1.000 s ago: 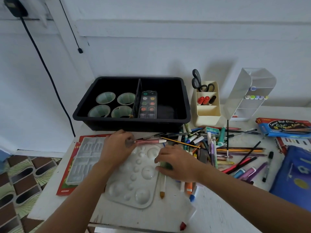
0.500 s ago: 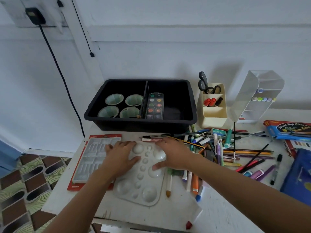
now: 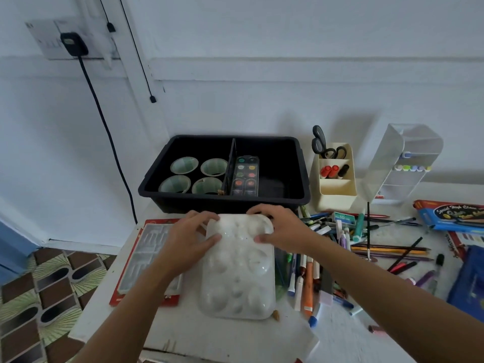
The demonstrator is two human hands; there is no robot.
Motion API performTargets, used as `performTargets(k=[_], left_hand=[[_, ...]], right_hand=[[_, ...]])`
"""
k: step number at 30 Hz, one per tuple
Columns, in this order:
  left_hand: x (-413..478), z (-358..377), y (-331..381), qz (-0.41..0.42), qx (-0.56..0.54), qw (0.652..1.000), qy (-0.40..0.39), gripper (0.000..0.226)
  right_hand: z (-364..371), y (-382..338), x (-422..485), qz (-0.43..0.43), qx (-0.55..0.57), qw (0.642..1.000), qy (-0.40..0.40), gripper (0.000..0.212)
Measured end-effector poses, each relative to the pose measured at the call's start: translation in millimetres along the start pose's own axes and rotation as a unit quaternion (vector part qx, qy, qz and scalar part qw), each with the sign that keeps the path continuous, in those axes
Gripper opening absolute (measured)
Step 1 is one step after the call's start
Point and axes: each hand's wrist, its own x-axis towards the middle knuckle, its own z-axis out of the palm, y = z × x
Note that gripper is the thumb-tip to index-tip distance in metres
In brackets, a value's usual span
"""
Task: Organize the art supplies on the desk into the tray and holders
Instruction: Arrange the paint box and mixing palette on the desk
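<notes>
Roughly early to mid task. The black tray (image 3: 303,166) sits at the back of the counter (image 3: 348,341). Its left compartment holds four green cups (image 3: 195,174). A watercolour set (image 3: 245,176) lies in the right compartment against the divider. The cream holder (image 3: 336,195) has scissors (image 3: 322,145) and a few red and black markers (image 3: 334,171). The clear holder (image 3: 392,158) carries one row of pastel highlighters (image 3: 412,168), and its other shelves look bare.

The white palette (image 3: 238,271) is front centre on the counter, just before the tray. The left hand (image 3: 191,237) and right hand (image 3: 282,229) both grip its far end, thumbs on top and fingers curled round the far corners. I cannot tell if the near end is off the counter. It is probably headed for the tray's right compartment, which has room beside the watercolour set.

Still to sort:
- A big loose pile of pens and pencils (image 3: 366,244) just right of the palette, with a green staples box (image 3: 344,218) in it.
- A blue pencil box (image 3: 453,214) and a blue pouch (image 3: 468,279) at far right.
- A red-backed plastic insert (image 3: 154,258) left of the palette.

Most of the sorting is undone.
</notes>
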Motion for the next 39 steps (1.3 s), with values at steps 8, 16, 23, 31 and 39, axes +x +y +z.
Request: performTargets(k=[8,16,23,31,39], left_hand=[[22,-35,32,0.06,-0.123,0.988,0.068,0.038],[88,-46,52,0.053,-0.202,0.978,0.028,0.02],[189,-54,72,0.045,-0.192,0.973,0.122,0.018],[263,-32,74,0.018,-0.222,0.958,0.178,0.015],[303,-3,54,-0.002,-0.207,0.964,0.166,0.016]], right_hand=[[-35,-26,0,-0.08,0.111,0.985,0.108,0.054],[-80,-43,31,-0.073,0.241,0.932,0.262,0.039],[-123,-45,88,-0.068,0.092,0.915,0.386,0.039],[-144,-25,148,-0.053,0.07,0.897,0.433,0.029],[-146,9,202,-0.021,0.076,0.902,0.425,0.028]])
